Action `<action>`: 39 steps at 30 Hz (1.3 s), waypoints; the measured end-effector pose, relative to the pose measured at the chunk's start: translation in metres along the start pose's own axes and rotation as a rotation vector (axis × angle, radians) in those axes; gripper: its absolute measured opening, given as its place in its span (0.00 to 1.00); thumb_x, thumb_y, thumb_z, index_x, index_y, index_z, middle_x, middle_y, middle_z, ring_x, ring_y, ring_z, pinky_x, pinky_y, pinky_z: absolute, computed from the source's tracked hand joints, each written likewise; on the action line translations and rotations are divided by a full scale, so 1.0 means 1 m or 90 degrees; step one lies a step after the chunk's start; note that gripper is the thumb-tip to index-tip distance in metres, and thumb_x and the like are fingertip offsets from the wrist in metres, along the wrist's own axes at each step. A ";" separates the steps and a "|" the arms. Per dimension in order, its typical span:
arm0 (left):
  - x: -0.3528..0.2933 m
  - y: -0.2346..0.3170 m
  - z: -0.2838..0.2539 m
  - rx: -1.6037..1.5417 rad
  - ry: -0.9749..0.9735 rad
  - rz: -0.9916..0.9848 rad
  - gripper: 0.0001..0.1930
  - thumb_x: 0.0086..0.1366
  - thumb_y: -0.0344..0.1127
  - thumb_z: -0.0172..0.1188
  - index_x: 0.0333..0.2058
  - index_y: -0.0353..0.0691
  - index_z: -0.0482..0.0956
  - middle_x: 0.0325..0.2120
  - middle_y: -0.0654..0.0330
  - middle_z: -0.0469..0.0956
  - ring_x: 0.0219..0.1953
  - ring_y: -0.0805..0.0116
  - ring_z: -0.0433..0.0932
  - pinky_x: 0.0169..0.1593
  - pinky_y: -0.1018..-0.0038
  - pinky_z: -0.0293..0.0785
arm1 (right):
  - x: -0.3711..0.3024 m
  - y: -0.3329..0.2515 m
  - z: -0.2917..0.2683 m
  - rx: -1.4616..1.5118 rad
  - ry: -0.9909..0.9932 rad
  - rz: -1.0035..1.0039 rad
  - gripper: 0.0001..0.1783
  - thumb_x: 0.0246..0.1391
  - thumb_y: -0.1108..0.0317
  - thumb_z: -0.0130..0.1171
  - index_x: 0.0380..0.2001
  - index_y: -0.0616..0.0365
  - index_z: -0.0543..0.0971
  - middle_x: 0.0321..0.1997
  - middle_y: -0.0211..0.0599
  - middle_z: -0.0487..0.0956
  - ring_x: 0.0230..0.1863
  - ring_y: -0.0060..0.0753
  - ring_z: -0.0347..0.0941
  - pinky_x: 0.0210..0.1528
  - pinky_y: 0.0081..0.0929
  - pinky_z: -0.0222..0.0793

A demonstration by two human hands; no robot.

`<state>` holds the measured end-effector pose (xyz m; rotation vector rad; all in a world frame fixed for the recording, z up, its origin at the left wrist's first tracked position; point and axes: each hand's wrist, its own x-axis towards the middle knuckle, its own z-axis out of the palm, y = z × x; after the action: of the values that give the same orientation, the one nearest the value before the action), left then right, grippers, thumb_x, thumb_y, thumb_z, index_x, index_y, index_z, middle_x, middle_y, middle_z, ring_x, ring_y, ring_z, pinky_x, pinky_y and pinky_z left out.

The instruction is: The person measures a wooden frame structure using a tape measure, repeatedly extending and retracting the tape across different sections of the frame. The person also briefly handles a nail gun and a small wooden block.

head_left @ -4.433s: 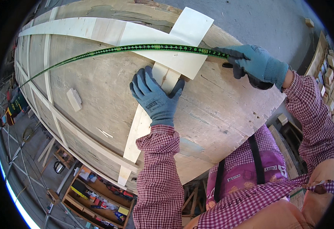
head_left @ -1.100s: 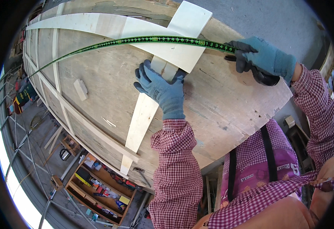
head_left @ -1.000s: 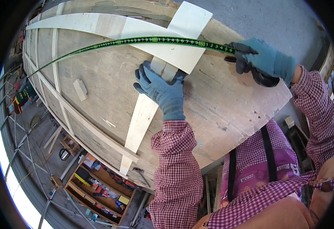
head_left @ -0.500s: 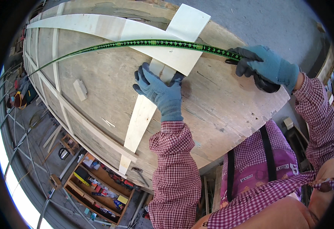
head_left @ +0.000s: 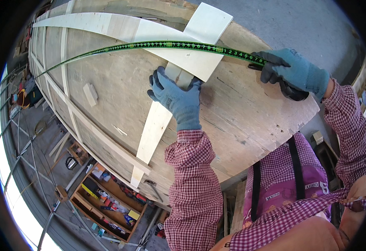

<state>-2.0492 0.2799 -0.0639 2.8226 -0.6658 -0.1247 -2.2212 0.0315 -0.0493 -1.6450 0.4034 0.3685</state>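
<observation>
My right hand (head_left: 289,73), in a blue-grey glove, is closed round a black tape measure (head_left: 295,92) at the right end of the wooden bench top (head_left: 237,121). Its green-and-black blade (head_left: 170,44) stretches left in a long bow across the boards to the far left. My left hand (head_left: 175,96), gloved alike, lies over a narrow pale board (head_left: 154,125) with thumb and fingers apart around it. That board runs crosswise, meeting a long pale board (head_left: 183,56) just beyond my fingers. A short wide board (head_left: 208,23) joins the long one at the far side.
A loose wood block (head_left: 91,94) and a hammer (head_left: 152,190) lie on the bench top. A wooden tray of tools (head_left: 107,205) stands below at the lower left. Thin strips (head_left: 103,134) cross the left part. Another person (head_left: 24,97) is at the far left.
The view has shifted slightly. Both hands, the tape and the boards keep nearly the same places relative to one another.
</observation>
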 end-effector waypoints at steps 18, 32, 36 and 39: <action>-0.009 0.004 0.001 -0.022 0.066 -0.016 0.48 0.34 0.44 0.73 0.55 0.36 0.59 0.52 0.45 0.61 0.55 0.44 0.58 0.63 0.48 0.46 | 0.021 -0.003 -0.008 -0.053 -0.105 0.020 0.19 0.59 0.69 0.44 0.52 0.60 0.73 0.31 0.38 0.81 0.30 0.27 0.77 0.37 0.26 0.74; -0.015 0.010 -0.021 -0.002 0.037 -0.067 0.55 0.38 0.53 0.70 0.61 0.35 0.50 0.59 0.48 0.53 0.65 0.48 0.46 0.66 0.45 0.33 | 0.000 -0.022 0.008 0.047 -0.043 0.023 0.23 0.52 0.80 0.39 0.50 0.63 0.73 0.28 0.39 0.80 0.26 0.27 0.74 0.31 0.24 0.73; -0.017 0.015 -0.019 -0.004 0.024 -0.078 0.54 0.39 0.54 0.69 0.61 0.35 0.50 0.59 0.47 0.53 0.65 0.48 0.46 0.66 0.45 0.33 | 0.005 -0.007 0.004 0.091 -0.061 0.005 0.24 0.49 0.82 0.38 0.49 0.63 0.74 0.28 0.40 0.80 0.25 0.28 0.75 0.31 0.25 0.73; -0.010 0.019 -0.021 -0.001 0.025 -0.075 0.54 0.39 0.55 0.68 0.61 0.35 0.51 0.60 0.48 0.54 0.65 0.49 0.47 0.66 0.45 0.33 | 0.002 -0.016 -0.003 0.010 -0.062 0.014 0.24 0.49 0.82 0.38 0.49 0.63 0.74 0.28 0.40 0.80 0.26 0.29 0.75 0.31 0.26 0.74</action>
<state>-2.0632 0.2725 -0.0382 2.8555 -0.4899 -0.0905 -2.2122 0.0300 -0.0354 -1.6019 0.3507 0.4596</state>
